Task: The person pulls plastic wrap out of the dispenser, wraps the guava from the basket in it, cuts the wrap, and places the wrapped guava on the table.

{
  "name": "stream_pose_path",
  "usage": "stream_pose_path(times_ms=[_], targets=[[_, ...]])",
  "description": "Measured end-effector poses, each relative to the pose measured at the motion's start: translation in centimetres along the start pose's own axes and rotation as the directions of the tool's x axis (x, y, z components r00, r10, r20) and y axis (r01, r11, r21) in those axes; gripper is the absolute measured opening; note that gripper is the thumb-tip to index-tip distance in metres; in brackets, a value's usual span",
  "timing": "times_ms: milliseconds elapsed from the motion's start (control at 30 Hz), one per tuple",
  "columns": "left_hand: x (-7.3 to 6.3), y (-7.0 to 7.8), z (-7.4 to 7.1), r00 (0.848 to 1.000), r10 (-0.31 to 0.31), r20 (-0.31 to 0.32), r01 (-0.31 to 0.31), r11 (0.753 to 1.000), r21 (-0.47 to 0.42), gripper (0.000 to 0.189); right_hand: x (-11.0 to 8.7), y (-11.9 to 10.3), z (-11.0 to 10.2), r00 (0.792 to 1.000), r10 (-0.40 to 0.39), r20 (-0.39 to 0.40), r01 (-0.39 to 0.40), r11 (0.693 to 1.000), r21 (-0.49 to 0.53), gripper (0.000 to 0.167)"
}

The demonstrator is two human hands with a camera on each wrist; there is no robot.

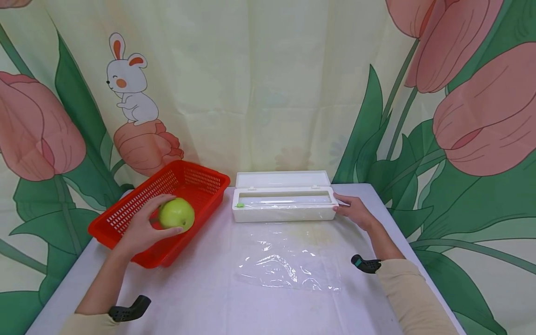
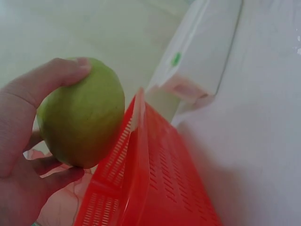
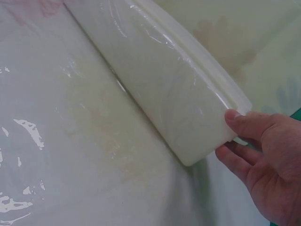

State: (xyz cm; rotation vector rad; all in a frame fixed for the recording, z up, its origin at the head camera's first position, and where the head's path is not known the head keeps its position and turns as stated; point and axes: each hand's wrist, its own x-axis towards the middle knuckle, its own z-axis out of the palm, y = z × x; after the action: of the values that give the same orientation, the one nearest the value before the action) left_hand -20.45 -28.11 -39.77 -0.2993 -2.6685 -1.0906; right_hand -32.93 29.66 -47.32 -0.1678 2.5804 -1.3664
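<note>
My left hand [image 1: 140, 228] grips a green apple [image 1: 177, 215] between thumb and fingers, over the red plastic basket [image 1: 167, 260]. In the left wrist view the thumb lies on one side of the apple [image 2: 84, 117], with fingertips on the opposite side. A white cling film dispenser [image 1: 289, 214] stands at the back of the table, its lid [image 1: 282, 179] raised. At its right end my right hand [image 1: 356, 211] holds the corner, thumb [image 3: 240, 121] on the upper edge and fingers at the end face. Clear cling film [image 1: 289, 265] spreads from the dispenser toward the front.
A small green slider [image 1: 240, 205] sits at the dispenser's left front edge. The table [image 1: 201, 298] has a white cover. Behind it hangs a curtain [image 1: 284, 93] printed with tulips and a rabbit. The basket's slotted walls rise left of the dispenser.
</note>
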Motion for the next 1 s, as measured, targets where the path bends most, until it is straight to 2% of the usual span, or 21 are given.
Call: stream_pose_path(times_ms=[567,1000], targets=[[0.7,1.3,1.6,0.998,0.058,0.036,-0.056,0.997,-0.045,0.082,-0.2,-0.1,0.0,1.0,0.006,-0.003,-0.006,1.0,-0.014,0.068],[1.3,2.0,3.4,0.997,0.051,0.058,-0.045,0.994,-0.102,0.08,0.0,0.0,0.1,1.0,0.0,-0.011,0.0,1.0,-0.023,0.07]])
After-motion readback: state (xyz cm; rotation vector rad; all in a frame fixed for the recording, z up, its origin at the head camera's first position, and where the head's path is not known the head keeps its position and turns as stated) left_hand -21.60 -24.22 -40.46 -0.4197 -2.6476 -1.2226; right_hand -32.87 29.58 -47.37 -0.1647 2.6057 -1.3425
